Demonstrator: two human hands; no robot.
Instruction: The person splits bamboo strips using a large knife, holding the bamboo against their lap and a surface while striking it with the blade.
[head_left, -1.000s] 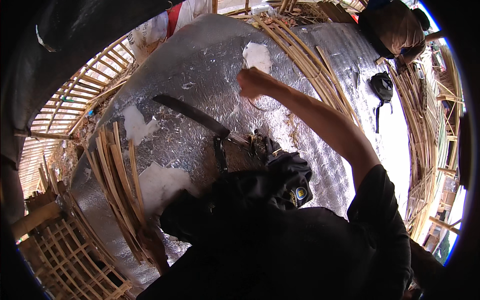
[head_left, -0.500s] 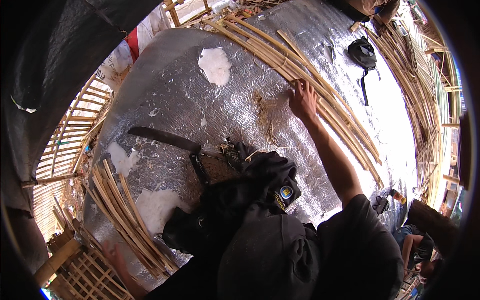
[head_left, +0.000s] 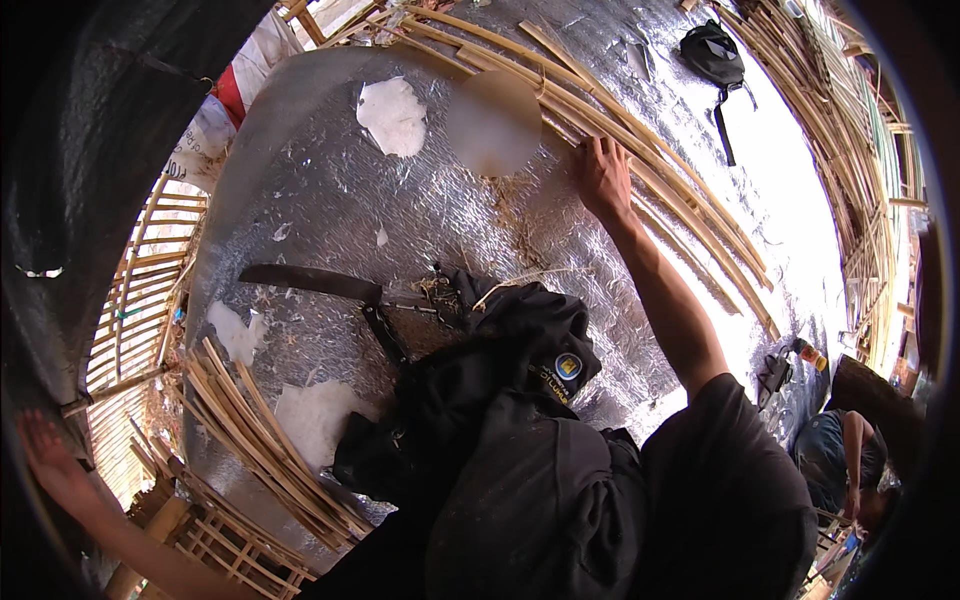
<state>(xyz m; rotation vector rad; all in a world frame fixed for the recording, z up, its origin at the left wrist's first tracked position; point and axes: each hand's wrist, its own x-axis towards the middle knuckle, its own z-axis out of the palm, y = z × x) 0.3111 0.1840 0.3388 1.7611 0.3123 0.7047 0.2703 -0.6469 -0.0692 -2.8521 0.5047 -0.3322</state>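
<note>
Fingers of the left hand point(head_left: 62, 468) are spread and bare toward eight o'clock, beyond the short bamboo strips point(head_left: 270, 452). At nine o'clock, a machete point(head_left: 310, 281) lies on the silvery sheet point(head_left: 310, 180). Farther off, between one and two, the right hand point(head_left: 604, 178) reaches the long bamboo strips point(head_left: 572, 107), fingers bent; whether they grip, I cannot tell. It seems to be steadying or feeling them; a firm hold would call for curling fingers underneath. Half a second ago, the left hand was beside the short strips; the right remains at the long ones.

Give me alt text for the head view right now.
The right hand is at long bamboo strips on a silvery sheet; the left hand, open, is at the far left edge. A dark-bladed knife lies near black fabric.
</note>
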